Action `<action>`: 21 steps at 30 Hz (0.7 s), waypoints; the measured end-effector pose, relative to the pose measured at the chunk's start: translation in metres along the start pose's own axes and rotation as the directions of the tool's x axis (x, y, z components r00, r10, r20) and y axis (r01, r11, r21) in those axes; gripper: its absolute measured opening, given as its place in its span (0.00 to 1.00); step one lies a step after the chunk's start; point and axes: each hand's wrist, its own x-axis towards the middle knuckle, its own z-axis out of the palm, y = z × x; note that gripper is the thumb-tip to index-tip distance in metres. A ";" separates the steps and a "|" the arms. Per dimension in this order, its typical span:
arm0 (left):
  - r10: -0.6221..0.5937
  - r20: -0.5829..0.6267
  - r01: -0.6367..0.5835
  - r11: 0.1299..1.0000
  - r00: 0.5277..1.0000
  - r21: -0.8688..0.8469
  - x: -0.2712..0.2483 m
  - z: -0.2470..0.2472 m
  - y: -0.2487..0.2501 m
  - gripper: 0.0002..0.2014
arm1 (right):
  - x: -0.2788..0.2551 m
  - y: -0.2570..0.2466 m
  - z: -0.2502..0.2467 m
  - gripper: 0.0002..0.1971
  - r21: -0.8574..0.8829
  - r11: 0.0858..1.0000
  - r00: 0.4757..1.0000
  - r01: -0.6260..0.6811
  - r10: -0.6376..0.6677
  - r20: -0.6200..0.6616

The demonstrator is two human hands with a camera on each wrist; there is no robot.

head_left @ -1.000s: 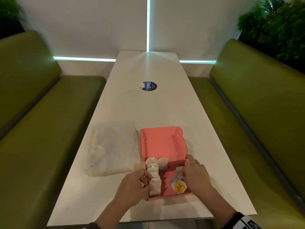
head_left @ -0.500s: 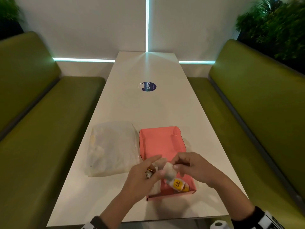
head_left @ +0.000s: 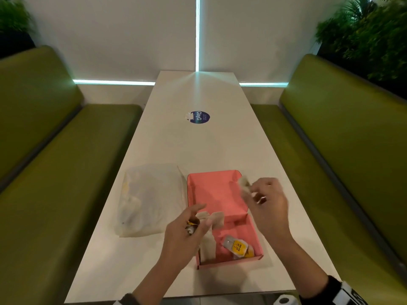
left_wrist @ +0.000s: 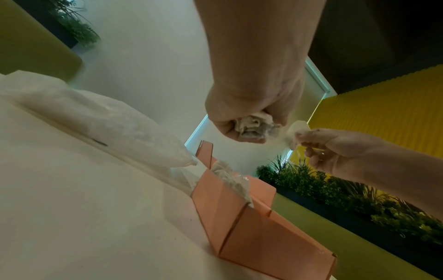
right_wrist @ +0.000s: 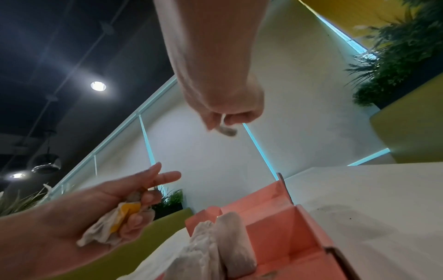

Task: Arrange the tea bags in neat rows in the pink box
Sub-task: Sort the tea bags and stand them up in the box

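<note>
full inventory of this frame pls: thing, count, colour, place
pink box: 1, pink, open, on the table's near end
tea bags in box: several, white, in a row along the box's left wall
yellow-labelled packet: 1, clear and yellow, near right corner of the box
plastic bag: 1, translucent white, on the table left of the box
round sticker: 1, dark blue, mid-table
table: 1, white, between the benches
benches: 2, olive green, either side
plants: green, behind both benches
left hand: grips crumpled tea bags and a yellow tag, over the box's left edge
right hand: pinches one tea bag above the box
</note>
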 end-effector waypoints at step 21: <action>0.031 0.055 -0.022 0.987 0.998 -0.161 0.004 0.001 0.005 0.11 | -0.026 -0.001 0.012 0.25 0.028 0.917 0.508 -0.397 0.194 0.839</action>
